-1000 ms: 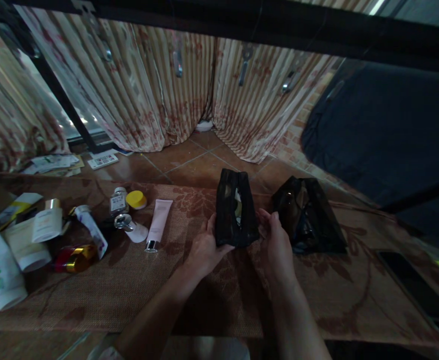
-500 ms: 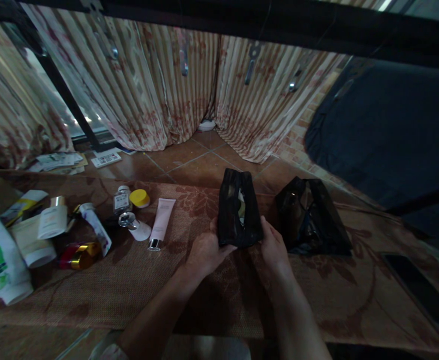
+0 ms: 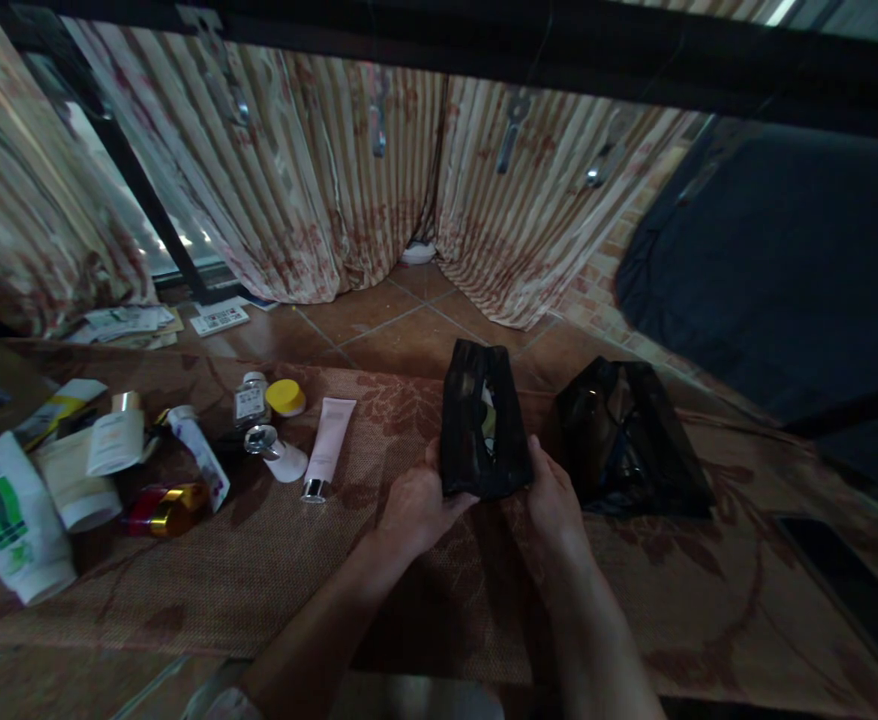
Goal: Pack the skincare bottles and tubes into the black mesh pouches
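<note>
Between my left grip [image 3: 416, 505] and right grip [image 3: 554, 495], the pouch [image 3: 461, 430] is pointing away

Both are gripping its near half along opposite sides, so neither is nearer. Its long axis is running away from me, its opening facing up. Its far end is reaching toward the far edge of the table [image 3: 154, 590]. Rightward, the bag [image 3: 665, 450] is sitting near my right grip; leftward, more cloth [image 3: 385, 430] is stretching before the tube [image 3: 329, 445].
</note>
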`<action>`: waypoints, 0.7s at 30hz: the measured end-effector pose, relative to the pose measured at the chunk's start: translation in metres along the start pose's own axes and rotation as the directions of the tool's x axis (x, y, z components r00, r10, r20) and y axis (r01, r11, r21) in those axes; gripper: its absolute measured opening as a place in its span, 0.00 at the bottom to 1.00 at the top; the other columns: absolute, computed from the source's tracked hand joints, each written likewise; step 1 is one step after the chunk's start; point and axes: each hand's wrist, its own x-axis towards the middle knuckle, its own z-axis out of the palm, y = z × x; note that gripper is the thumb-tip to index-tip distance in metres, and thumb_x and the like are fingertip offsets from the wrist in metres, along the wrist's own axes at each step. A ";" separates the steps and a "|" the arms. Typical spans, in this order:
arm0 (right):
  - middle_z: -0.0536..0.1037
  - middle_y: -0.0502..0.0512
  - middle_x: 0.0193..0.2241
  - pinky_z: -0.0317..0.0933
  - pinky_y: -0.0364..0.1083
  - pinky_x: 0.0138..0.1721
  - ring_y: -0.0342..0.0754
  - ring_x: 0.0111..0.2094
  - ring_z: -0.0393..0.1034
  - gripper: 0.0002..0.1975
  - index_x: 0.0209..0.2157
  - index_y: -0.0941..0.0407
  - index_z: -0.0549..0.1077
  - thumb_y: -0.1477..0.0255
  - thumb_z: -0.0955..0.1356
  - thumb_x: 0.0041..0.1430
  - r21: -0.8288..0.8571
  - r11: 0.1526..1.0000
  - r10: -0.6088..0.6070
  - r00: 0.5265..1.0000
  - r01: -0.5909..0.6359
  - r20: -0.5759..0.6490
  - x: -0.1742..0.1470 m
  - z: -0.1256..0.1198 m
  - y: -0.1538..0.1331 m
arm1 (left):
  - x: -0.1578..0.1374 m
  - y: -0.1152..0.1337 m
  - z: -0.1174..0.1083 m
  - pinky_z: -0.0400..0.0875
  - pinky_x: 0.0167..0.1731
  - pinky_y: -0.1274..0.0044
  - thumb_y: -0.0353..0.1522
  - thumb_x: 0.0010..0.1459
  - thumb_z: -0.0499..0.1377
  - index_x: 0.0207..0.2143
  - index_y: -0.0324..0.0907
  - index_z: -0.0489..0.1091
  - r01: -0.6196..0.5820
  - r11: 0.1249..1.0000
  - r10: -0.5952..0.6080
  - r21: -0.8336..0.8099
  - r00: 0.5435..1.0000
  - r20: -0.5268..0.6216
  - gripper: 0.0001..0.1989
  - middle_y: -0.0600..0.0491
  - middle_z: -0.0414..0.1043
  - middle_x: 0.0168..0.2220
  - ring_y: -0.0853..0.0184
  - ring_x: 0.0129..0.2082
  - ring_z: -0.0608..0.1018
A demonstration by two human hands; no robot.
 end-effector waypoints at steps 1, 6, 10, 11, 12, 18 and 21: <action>0.81 0.54 0.31 0.65 0.46 0.36 0.51 0.34 0.74 0.23 0.31 0.56 0.78 0.49 0.70 0.47 -0.005 1.000 -0.001 1.000 0.001 -0.008 0.000 0.000 0.000 | 0.000 0.000 0.000 0.72 0.41 0.71 0.40 0.53 0.63 0.63 0.41 0.52 0.005 1.000 -0.005 0.003 1.000 0.005 0.39 0.45 0.77 0.44 0.57 0.43 0.80; 0.81 0.53 0.28 0.65 0.46 0.33 0.51 0.32 0.73 0.22 0.29 0.55 0.78 0.49 0.69 0.49 -0.019 1.000 -0.006 1.000 0.006 -0.016 0.000 0.000 0.002 | -0.001 0.002 -0.002 0.72 0.43 0.70 0.40 0.53 0.63 0.63 0.42 0.52 0.015 1.000 -0.015 -0.022 1.000 0.011 0.38 0.45 0.77 0.46 0.56 0.45 0.79; 0.81 0.54 0.30 0.65 0.47 0.33 0.51 0.31 0.73 0.23 0.31 0.55 0.78 0.49 0.69 0.50 0.012 1.000 0.023 0.999 -0.024 0.023 0.004 -0.004 0.010 | -0.001 0.002 -0.003 0.71 0.44 0.70 0.39 0.53 0.63 0.63 0.43 0.52 0.019 0.999 -0.018 -0.046 1.000 0.021 0.38 0.46 0.77 0.46 0.56 0.46 0.79; 0.81 0.54 0.30 0.65 0.47 0.34 0.52 0.33 0.74 0.23 0.31 0.55 0.78 0.49 0.69 0.50 0.010 1.000 0.021 0.999 -0.021 0.024 0.005 -0.005 0.011 | -0.001 0.001 -0.003 0.71 0.45 0.70 0.38 0.53 0.63 0.62 0.43 0.53 0.023 0.998 -0.021 -0.052 0.999 0.024 0.37 0.47 0.77 0.46 0.56 0.46 0.79; 0.81 0.54 0.31 0.65 0.47 0.36 0.52 0.34 0.74 0.23 0.32 0.55 0.78 0.49 0.69 0.51 0.005 1.000 0.017 1.000 -0.017 0.022 0.006 -0.006 0.012 | -0.001 0.001 -0.003 0.71 0.46 0.70 0.38 0.52 0.63 0.62 0.42 0.53 0.023 0.998 -0.022 -0.059 0.999 0.023 0.37 0.47 0.77 0.47 0.56 0.47 0.78; 0.81 0.52 0.28 0.64 0.46 0.34 0.51 0.32 0.73 0.23 0.31 0.55 0.78 0.49 0.69 0.51 -0.044 0.999 0.004 1.000 -0.003 0.014 0.002 -0.004 0.005 | -0.001 0.002 -0.003 0.71 0.46 0.70 0.38 0.52 0.63 0.60 0.42 0.57 0.031 0.996 -0.031 -0.083 0.999 0.009 0.35 0.47 0.76 0.48 0.55 0.48 0.78; 0.80 0.52 0.28 0.63 0.46 0.32 0.50 0.31 0.73 0.22 0.30 0.54 0.77 0.49 0.69 0.51 -0.035 0.999 0.008 1.000 -0.008 0.007 0.000 -0.002 0.004 | -0.001 0.003 -0.004 0.70 0.47 0.71 0.38 0.51 0.63 0.60 0.42 0.56 0.024 0.996 -0.024 -0.090 1.000 0.002 0.36 0.47 0.75 0.49 0.57 0.48 0.77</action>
